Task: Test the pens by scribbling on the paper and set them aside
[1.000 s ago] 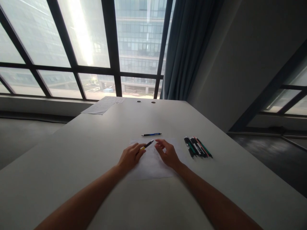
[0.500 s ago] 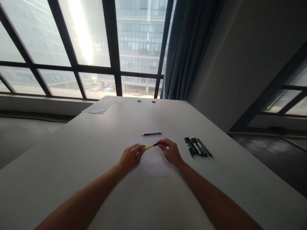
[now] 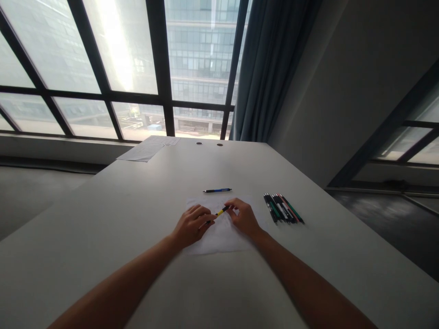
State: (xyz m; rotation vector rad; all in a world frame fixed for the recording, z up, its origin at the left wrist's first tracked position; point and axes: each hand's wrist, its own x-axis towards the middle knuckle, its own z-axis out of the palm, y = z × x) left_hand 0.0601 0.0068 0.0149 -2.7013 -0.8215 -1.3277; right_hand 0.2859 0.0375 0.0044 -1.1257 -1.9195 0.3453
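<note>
Both hands hold one yellow and black pen (image 3: 220, 212) above a white sheet of paper (image 3: 219, 242). My left hand (image 3: 192, 224) is closed around the pen's lower left part, and its fingers hide much of that end. My right hand (image 3: 244, 215) pinches the black upper right end between thumb and fingers. The pen slants up to the right, with a yellow stretch showing between the hands. Just beyond the paper lies a blue and black pen (image 3: 217, 190).
To the right of the paper, several pens (image 3: 283, 209) in black, green, white and red lie side by side. More paper sheets (image 3: 140, 150) rest at the table's far left corner. The white table (image 3: 103, 219) reaches toward the window, with a dark curtain (image 3: 264, 73) behind it.
My left hand has slid right along the pen, closer to my right hand, covering more of the yellow part. The pen slants more steeply now. My right hand has barely moved.
</note>
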